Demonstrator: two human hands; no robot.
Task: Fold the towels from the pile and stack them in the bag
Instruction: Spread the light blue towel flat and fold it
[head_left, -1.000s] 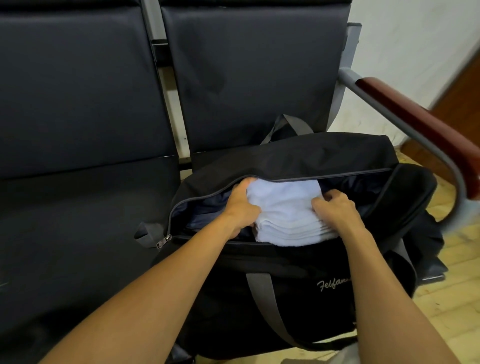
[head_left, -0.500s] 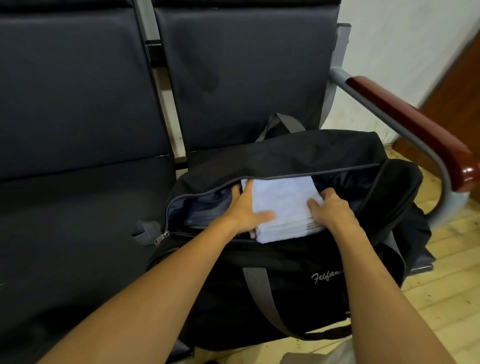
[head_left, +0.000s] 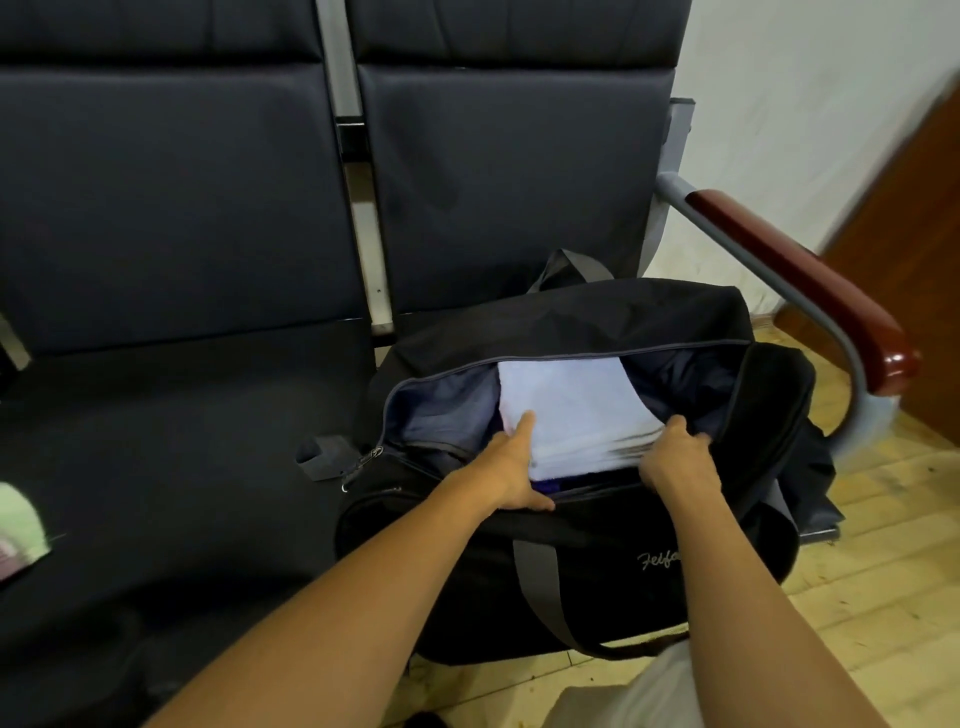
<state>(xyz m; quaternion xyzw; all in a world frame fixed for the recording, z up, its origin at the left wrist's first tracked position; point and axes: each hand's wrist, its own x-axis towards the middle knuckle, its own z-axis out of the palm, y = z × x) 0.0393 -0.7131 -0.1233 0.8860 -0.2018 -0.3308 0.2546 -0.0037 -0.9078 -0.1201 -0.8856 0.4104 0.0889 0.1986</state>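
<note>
Your folded white towels (head_left: 566, 410) sit in a neat stack inside the open black bag (head_left: 597, 571), near the middle of the frame. The stack's long side runs from the near lip of the bag up toward the back of it, leaning a little to the left.

Your left hand (head_left: 511, 467) is at the stack's left edge. Its fingers are straight and lie flat against the towels, and the thumb rests on the near rim of the bag. It holds nothing. Your right hand (head_left: 672, 457) is at the stack's lower right corner. Its fingers curl down over the edge of the layers, so it looks like it is gripping them there.

So the stack lies right between your two hands, and both are touching it. To push it deeper, you would likely press away from you, along its long side.

The bag rests on a dark seat (head_left: 182, 467) with a red-brown armrest (head_left: 800, 280) at the upper right. At the far left edge you can see a bit of pale green cloth (head_left: 21, 525).
</note>
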